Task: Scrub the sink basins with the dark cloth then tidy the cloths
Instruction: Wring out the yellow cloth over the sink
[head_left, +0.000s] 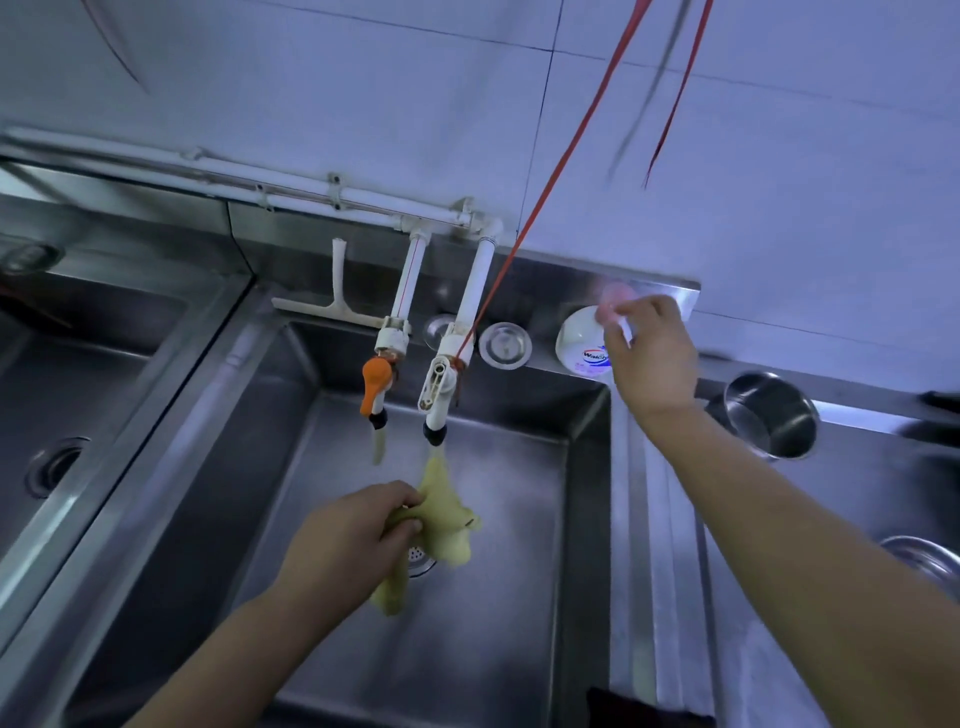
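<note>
Right of centre in the frame, the round white plastic bottle (582, 338) carries a blue-and-red logo reading "Walch", its last letters hidden; smaller print beneath is unreadable.

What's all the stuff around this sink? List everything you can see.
Sink basins: two, steel, centre and left.
Taps: two, white pipes, one with an orange handle, above the centre basin.
Yellow cloth: one, over the centre basin's drain.
Dark cloth: one, bottom edge, on the sink rim.
Squeegee: one, white, back ledge.
Strainer: one, steel, back ledge.
White bottle: one, blue label, back ledge.
Steel cup: one, right counter.
Red cord: hangs down the wall.
Left hand: grips the yellow cloth.
Right hand: at the bottle's top.
</note>
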